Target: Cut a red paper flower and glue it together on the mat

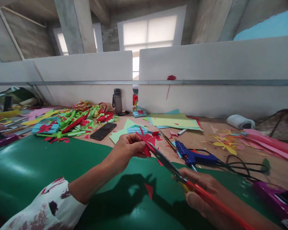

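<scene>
My left hand (126, 150) pinches a red paper flower (147, 140) with pointed petals, above the near part of the work surface. In my right hand (199, 188) are red-handled scissors (166, 163), their blades reaching up to the flower's lower right side. A red paper triangle (149, 191) lies on the green mat (105, 191) below. Behind the flower is a small light-blue paper piece (137, 128). The blue glue gun (194, 156) rests just beyond my right hand.
A phone (103, 131), a heap of green and red strips (79, 121) and a bottle (117, 101) stand or lie left of centre. Yellow paper sheets (175, 121) lie behind. Black cable (242, 166), yellow scraps (227, 147) and a purple object (276, 201) are right.
</scene>
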Demonstrator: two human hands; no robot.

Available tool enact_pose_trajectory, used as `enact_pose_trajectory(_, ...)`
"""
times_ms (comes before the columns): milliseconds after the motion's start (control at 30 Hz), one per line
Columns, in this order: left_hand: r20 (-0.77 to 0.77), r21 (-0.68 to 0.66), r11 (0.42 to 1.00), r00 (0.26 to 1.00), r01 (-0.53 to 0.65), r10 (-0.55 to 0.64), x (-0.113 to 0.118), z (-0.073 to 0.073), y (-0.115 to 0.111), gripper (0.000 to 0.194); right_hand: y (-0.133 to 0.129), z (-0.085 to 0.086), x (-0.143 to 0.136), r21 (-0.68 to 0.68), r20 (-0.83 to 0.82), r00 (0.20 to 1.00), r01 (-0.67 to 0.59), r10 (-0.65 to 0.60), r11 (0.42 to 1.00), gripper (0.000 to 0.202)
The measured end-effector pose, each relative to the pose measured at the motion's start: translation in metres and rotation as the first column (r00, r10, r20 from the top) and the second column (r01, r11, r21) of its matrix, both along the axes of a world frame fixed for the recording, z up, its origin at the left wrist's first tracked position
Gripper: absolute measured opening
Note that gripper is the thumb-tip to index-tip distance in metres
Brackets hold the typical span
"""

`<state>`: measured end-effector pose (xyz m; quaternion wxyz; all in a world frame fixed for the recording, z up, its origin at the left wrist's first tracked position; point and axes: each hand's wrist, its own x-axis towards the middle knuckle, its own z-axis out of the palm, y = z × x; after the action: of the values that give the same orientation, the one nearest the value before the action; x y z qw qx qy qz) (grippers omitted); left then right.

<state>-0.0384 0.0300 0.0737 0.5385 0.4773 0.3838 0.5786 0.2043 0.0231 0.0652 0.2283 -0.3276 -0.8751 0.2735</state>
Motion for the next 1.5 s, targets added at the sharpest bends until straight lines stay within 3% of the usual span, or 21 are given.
enact_pose_trajectory(367,-0.027,-0.005,1.000,0.999,-0.018,0.017,0.0017,0.0017,-0.0011,0.009,0.0011,0.0010,-0.0020,-0.020,0.049,0.998,-0.039,0.040,0.999,0.038)
enact_pose_trajectory(667,-0.052,-0.006,1.000,0.999,-0.009,0.009,0.0005,0.0002,-0.0011,0.011,-0.0004,0.0015,-0.0018,0.007,0.031,1.000,-0.004,0.004,1.000,0.026)
enact_pose_trajectory(1500,-0.063,-0.041,0.999,0.998,-0.013,0.011,0.0011,0.0026,-0.0013,0.013,-0.0070,0.0042,-0.0069,0.031,0.051,0.994,0.100,-0.101,0.995,0.033)
